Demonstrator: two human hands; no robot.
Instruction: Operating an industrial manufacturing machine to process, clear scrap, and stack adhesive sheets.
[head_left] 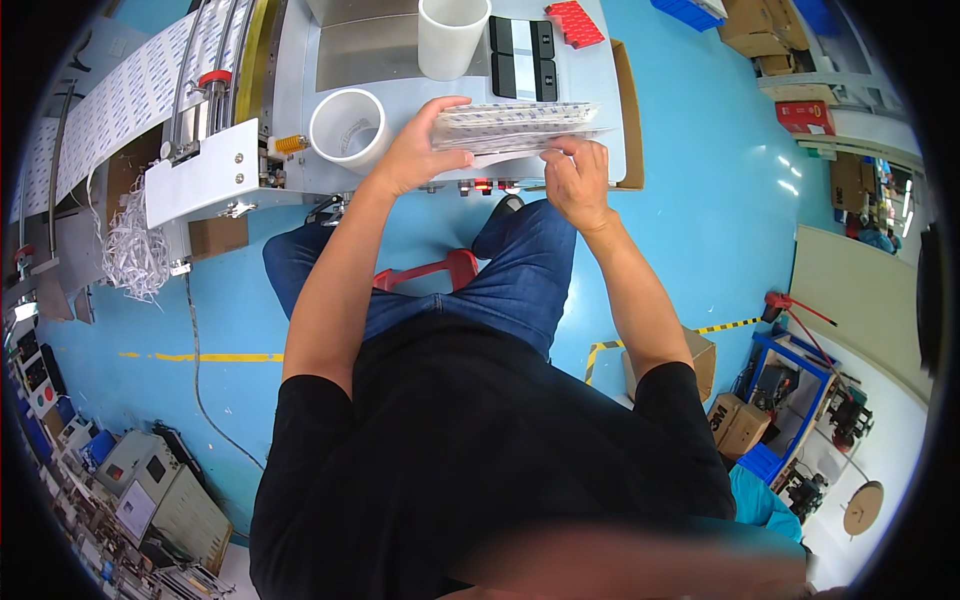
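Note:
A thick stack of thin white sheets with blue print (515,122) is held up over the near edge of the metal table. My left hand (408,152) grips its left end, thumb along the near side and fingers behind. At the near right corner, my right hand (578,182) has its fingers curled in and pinched at the sheets' edge. Left of the stack stands a white cylindrical container (350,127), open at the top. Behind the stack is a second white cylinder (452,42).
Two black flat cases (522,60) and a red packet (575,24) lie on the table (600,80). On the left, a machine (205,170) carries a printed web (130,95), with shredded strips (137,240) hanging below. A red stool (430,270) shows between my legs.

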